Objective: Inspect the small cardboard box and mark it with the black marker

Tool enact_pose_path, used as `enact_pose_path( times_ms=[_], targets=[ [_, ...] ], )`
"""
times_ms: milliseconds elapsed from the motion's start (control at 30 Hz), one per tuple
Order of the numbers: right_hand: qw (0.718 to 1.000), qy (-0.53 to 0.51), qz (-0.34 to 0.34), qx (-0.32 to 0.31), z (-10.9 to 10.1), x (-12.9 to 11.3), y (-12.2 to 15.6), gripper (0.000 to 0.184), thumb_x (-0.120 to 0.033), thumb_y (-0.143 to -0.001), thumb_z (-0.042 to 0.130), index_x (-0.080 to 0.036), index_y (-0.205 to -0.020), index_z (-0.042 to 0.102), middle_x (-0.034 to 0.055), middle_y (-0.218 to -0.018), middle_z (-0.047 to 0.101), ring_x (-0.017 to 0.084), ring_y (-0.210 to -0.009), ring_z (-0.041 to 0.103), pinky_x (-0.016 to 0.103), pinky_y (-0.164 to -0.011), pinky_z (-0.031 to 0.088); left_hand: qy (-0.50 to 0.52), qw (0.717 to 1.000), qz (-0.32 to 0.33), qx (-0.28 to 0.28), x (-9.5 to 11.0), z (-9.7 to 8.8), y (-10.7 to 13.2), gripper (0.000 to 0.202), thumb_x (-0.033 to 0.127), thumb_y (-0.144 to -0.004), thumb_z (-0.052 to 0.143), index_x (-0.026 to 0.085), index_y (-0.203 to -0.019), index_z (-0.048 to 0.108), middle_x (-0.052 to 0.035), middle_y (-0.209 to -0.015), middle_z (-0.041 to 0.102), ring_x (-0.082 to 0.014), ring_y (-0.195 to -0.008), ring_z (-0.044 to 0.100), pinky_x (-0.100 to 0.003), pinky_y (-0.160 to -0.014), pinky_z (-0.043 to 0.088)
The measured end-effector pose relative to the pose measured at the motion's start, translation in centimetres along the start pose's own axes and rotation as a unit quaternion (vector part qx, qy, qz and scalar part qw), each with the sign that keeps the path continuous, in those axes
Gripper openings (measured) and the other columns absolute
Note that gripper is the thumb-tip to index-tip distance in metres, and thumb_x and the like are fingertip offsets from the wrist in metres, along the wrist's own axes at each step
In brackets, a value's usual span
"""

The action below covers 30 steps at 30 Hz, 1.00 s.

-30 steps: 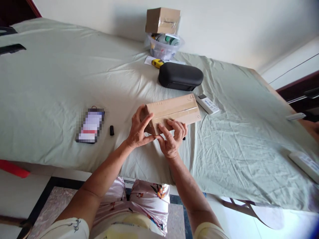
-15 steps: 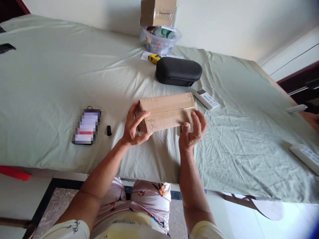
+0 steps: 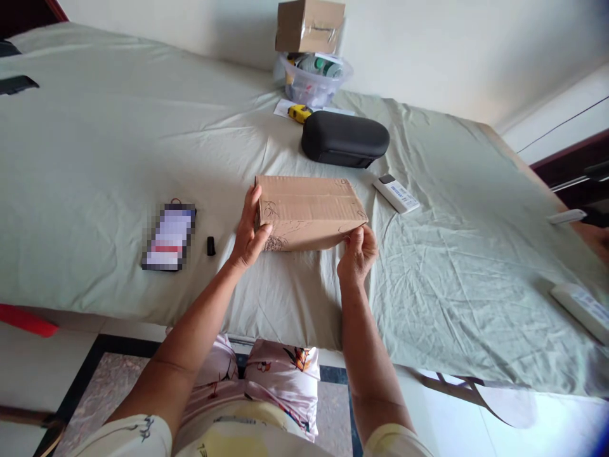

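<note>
A brown cardboard box [image 3: 307, 206] with pen scribbles on its faces is tilted in front of me above the cloth. My left hand [image 3: 248, 231] grips its left end, the thumb on the near face and the fingers along the side. At the lower right corner, my right hand [image 3: 358, 255] has its fingers curled in against the box edge; its fingertips are partly hidden behind the cardboard. A small black cap-like piece [image 3: 210, 245] lies on the cloth left of my left hand, beside a phone [image 3: 169, 238] with a blurred screen.
Beyond the box lies a black zip case [image 3: 346, 138], with a white remote-like device [image 3: 396, 193] to its right. A yellow tool [image 3: 299, 113], a plastic tub [image 3: 311, 86] and another carton [image 3: 309, 26] stand by the wall. Another white device [image 3: 581, 310] lies far right.
The box has rolled so a different, scribbled face points toward me. My right hand has closed from a spread pose onto the lower right corner.
</note>
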State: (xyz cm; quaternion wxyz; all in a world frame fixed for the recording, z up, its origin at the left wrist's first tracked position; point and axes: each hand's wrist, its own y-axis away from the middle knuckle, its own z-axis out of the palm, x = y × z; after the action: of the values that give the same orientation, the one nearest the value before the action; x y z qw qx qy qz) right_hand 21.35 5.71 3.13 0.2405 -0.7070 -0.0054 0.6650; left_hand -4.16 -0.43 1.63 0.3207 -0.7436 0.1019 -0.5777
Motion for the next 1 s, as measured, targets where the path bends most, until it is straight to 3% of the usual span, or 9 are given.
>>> enact_pose_path(
  times_ms=[167, 267, 400, 500, 633, 767, 900, 1000],
  targets=[
    [0.999, 0.029, -0.006, -0.028, 0.4, 0.9, -0.1, 0.046, -0.065, -0.090, 0.062, -0.023, -0.104, 0.072, 0.0021, -0.091, 0.068, 0.016, -0.084, 0.060, 0.034, -0.081, 0.054, 0.017, 0.999, -0.041, 0.021, -0.3, 0.3, -0.2, 0.087, 0.074, -0.104, 0.052, 0.038, -0.177, 0.020, -0.0059, -0.189, 0.027, -0.0323, -0.176, 0.028, -0.050, -0.144, 0.028],
    [0.993, 0.080, 0.024, -0.081, 0.3, 1.5, -0.1, 0.041, -0.057, -0.089, 0.059, -0.022, -0.105, 0.072, 0.0034, -0.092, 0.071, 0.018, -0.084, 0.062, 0.034, -0.079, 0.054, -0.018, 0.996, -0.079, 0.039, -0.9, 0.8, -0.1, 0.087, 0.057, -0.102, 0.062, 0.032, -0.175, 0.023, -0.0107, -0.186, 0.034, -0.0303, -0.172, 0.038, -0.050, -0.142, 0.034],
    [0.964, 0.221, 0.017, -0.147, 0.0, 2.0, 0.1, 0.028, -0.037, -0.086, 0.052, -0.022, -0.101, 0.071, 0.0069, -0.095, 0.076, 0.021, -0.087, 0.066, 0.037, -0.084, 0.053, -0.142, 0.977, -0.145, 0.063, -1.8, 1.3, 0.4, 0.073, 0.022, -0.090, 0.070, 0.026, -0.159, 0.047, -0.0139, -0.160, 0.064, -0.0280, -0.150, 0.062, -0.048, -0.130, 0.052],
    [0.937, 0.310, -0.005, -0.160, 0.0, 2.0, 0.4, 0.023, -0.031, -0.086, 0.051, -0.024, -0.098, 0.070, 0.0087, -0.096, 0.078, 0.024, -0.089, 0.067, 0.039, -0.088, 0.052, -0.261, 0.947, -0.182, 0.055, -1.8, 1.2, 0.6, 0.052, 0.015, -0.084, 0.075, 0.021, -0.134, 0.063, -0.0163, -0.138, 0.075, -0.0333, -0.137, 0.068, -0.055, -0.122, 0.055],
    [0.924, 0.348, -0.002, -0.158, 0.0, 1.9, 0.6, 0.022, -0.032, -0.087, 0.053, -0.024, -0.098, 0.070, 0.0098, -0.098, 0.081, 0.024, -0.086, 0.067, 0.039, -0.085, 0.051, -0.401, 0.895, -0.196, 0.008, -0.8, 1.0, 0.6, 0.027, 0.015, -0.085, 0.076, 0.018, -0.109, 0.064, -0.0238, -0.130, 0.075, -0.0443, -0.140, 0.063, -0.069, -0.119, 0.049],
    [0.939, 0.308, -0.016, -0.154, 0.1, 2.3, 0.4, 0.025, -0.030, -0.085, 0.053, -0.024, -0.101, 0.070, 0.0079, -0.097, 0.080, 0.022, -0.085, 0.066, 0.039, -0.086, 0.054, -0.412, 0.889, -0.202, 0.002, -0.4, 1.3, 0.6, 0.020, 0.018, -0.089, 0.073, 0.020, -0.103, 0.059, -0.0206, -0.120, 0.075, -0.0394, -0.128, 0.070, -0.061, -0.113, 0.052],
    [0.948, 0.287, -0.067, -0.120, 0.7, 2.4, 1.1, 0.037, -0.036, -0.083, 0.061, -0.022, -0.118, 0.067, 0.0057, -0.099, 0.072, 0.020, -0.087, 0.063, 0.041, -0.090, 0.057, -0.389, 0.903, -0.175, 0.052, -0.6, 2.3, 1.1, 0.038, 0.037, -0.087, 0.083, 0.019, -0.110, 0.058, -0.0219, -0.124, 0.074, -0.0406, -0.127, 0.070, -0.057, -0.111, 0.054],
    [0.943, 0.313, -0.076, -0.090, 1.6, 2.0, 2.3, 0.068, -0.050, -0.076, 0.081, -0.022, -0.134, 0.060, 0.0051, -0.104, 0.066, 0.022, -0.094, 0.060, 0.043, -0.090, 0.058, -0.381, 0.906, -0.164, 0.087, -0.3, 3.2, 1.4, 0.069, 0.057, -0.076, 0.093, 0.015, -0.119, 0.059, -0.0262, -0.127, 0.072, -0.0461, -0.126, 0.069, -0.060, -0.109, 0.055]
  ],
)
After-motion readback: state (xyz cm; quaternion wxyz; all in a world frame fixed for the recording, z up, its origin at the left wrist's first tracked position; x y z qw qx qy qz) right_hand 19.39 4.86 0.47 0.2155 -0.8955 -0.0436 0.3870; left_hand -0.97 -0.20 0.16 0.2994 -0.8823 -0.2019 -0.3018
